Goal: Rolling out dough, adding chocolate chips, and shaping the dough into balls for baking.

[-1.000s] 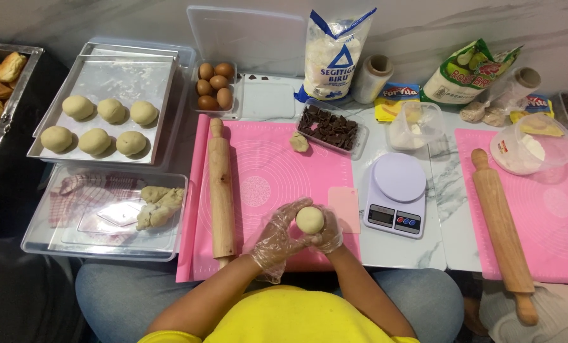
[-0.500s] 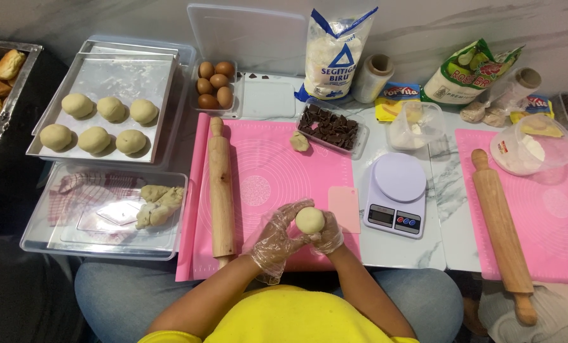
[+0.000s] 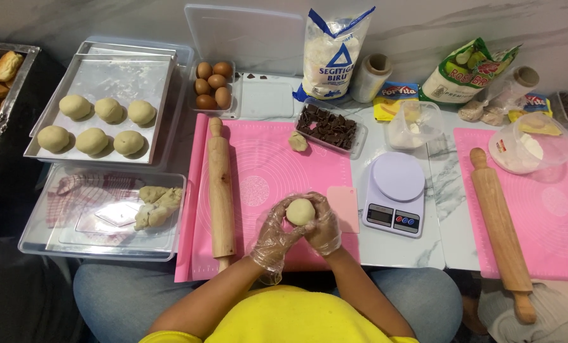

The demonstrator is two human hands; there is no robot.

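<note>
While the person is sitting at the counter, things are lying from left to right like this: a silver metal baking tray [image 3: 163, 82] is carrying six pale round dough balls [image 3: 93, 124] in two rows, and below it a clear plastic tub [image 3: 36, 238] is holding a lumpy piece of raw beige dough [image 3: 157, 206] beside a checked cloth. Next, a long wooden rolling pin [image 3: 220, 187] is lying on the left part of a pink silicone baking mat [image 3: 277, 159], its long axis running away from the person, well apart from the hands. Above the near edge of that mat, the left hand [image 3: 274, 238] in a thin clear plastic glove is cupping a smooth round ball of pale dough [image 3: 300, 211] from the left and below, while the gloved right hand [image 3: 325, 228] is closing on it from the right, so both hands are wrapping around the ball and pressing together on it, neither one nearer than the other. The ball is sitting between the fingertips, toward the far side of the grip, with only its top showing; its underside and the palms are hidden, and the loose glove film is making the finger positions hard to read. Further right, a white digital kitchen scale [image 3: 395, 194] is standing just beside the mat, clear of the hands.
</note>
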